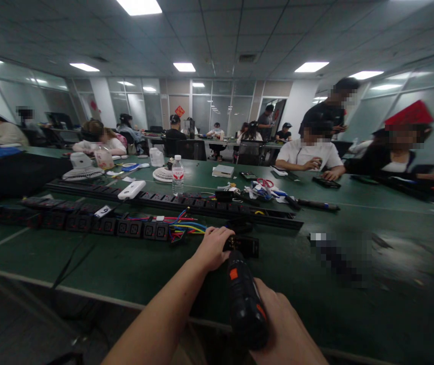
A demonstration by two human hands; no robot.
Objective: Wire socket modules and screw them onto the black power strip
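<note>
My right hand [281, 317] is wrapped round a black cordless screwdriver [245, 299] with orange marks, its nose pointing away from me. The tool's front end meets a small black rectangular part [249, 247] on the green table. My left hand [214, 247] is closed on the left end of that black part, with the fingertips partly hidden. Red, blue, yellow and green wires [188, 226] run from beside my left hand to a black power strip [125, 228] with a row of outlets, lying to the left.
A second long power strip [186, 203] lies behind, with a water bottle [178, 176] just beyond it. Red scissors [265, 183], a white box [223, 171] and a white fan [162, 175] stand farther back. Several people sit across the room; a pen-like tool [318, 205] lies right.
</note>
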